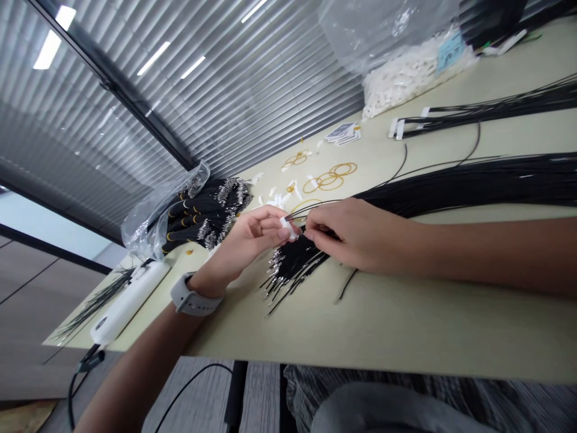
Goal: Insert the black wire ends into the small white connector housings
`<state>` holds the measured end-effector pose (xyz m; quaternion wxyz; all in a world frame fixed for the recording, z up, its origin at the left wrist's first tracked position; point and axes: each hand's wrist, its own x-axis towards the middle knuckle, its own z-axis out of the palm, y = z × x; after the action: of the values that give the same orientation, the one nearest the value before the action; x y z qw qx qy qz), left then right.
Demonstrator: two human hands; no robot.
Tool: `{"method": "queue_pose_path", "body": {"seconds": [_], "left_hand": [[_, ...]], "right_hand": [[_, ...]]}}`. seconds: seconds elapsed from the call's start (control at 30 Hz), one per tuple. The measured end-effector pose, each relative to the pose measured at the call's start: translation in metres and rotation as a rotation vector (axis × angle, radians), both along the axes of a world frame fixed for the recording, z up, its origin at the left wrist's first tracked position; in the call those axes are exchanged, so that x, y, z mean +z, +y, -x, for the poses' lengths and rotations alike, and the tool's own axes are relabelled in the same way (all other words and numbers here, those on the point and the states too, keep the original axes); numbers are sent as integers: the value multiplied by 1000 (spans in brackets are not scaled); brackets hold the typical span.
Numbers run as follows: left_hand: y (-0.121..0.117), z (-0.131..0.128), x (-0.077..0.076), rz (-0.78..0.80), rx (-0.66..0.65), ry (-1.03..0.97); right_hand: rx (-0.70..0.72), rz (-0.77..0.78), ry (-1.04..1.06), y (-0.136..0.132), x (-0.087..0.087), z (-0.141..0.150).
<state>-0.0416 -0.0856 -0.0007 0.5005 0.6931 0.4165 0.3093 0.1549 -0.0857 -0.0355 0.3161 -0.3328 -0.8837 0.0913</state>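
White conn. housing (pixel 285 224) sits at L hand's (pixel 259 231) fingertips, clamped btwn thumb + fingers, just above the table (pixel 406 325); small, matte white, blocky, partly hidden by the thumb; a few thin blk wires (pixel 311 209) run out of it toward & past R hand's (pixel 338 233) far side; its long axis looks slanted, upper end away from the wearer, lower end twd R fingertips, though fine detail's too small to tell.

R hand is pinched shut on a blk wire end w/ shiny metal tip (pixel 301 236), just beside the housing; hands near each other; thick blk wire bundle (pixel 451 183) lies under & beyond R hand, crimped ends fanning out below the fingers.

Beyond R hand: clear plastic bag (pixel 387 30) w/ many white housings (pixel 396 84), blue label (pixel 449 51); beyond L hand: 2nd clear bag (pixel 135 231), blk wire bundles (pixel 187 225) partly in it, yellow-banded, silver-tipped.
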Motion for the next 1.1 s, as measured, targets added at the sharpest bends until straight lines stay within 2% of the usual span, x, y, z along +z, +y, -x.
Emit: {"method": "queue_pose_path", "body": {"seconds": [0.2, 0.4, 0.77, 1.1], "left_hand": [[-3, -3, 2, -68, 13, 42], [-5, -5, 2, -93, 18, 37], [-10, -12, -10, -40, 42, -61], [-3, -12, -2, -37, 84, -87]], "right_hand": [[30, 19, 8, 1, -1, -1], [-12, 45, -8, 0, 1, -1], [32, -135, -131, 0, -1, 2], [-30, -3, 120, 3, 2, 1]]}}
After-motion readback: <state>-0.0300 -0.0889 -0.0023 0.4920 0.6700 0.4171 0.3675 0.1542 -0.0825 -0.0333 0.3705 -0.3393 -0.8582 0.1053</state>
